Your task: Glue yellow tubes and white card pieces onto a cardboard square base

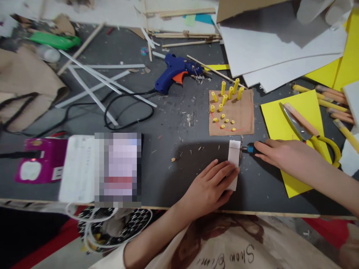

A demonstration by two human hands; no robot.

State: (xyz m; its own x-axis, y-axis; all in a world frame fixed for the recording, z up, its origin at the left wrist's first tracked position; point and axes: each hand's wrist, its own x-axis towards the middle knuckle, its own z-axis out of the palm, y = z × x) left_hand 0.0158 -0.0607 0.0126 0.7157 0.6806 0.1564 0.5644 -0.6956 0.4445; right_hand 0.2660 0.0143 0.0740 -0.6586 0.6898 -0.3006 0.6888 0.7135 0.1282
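Observation:
A narrow white strip of card or foam board (233, 151) lies near the table's front edge, with a line across its upper end. My left hand (211, 185) is laid over its lower part, fingers outstretched and pressing it flat. In my right hand (276, 152) is a craft knife (248, 149) with a blue and black handle, gripped in closed fingers. Its metal tip meets the strip's right edge near the line. Just beyond stands a brown cardboard square (244, 112) bearing several yellow tubes (224, 99), tall at the back and short in front.
Scissors (304, 130) lie on yellow paper (291, 179) by my right arm. A blue glue gun (174, 73) with its looped cord is farther back, near scattered glue sticks (95, 78). White boards (252, 48) fill the back right. A phone (120, 164) and power bank (77, 168) lie left.

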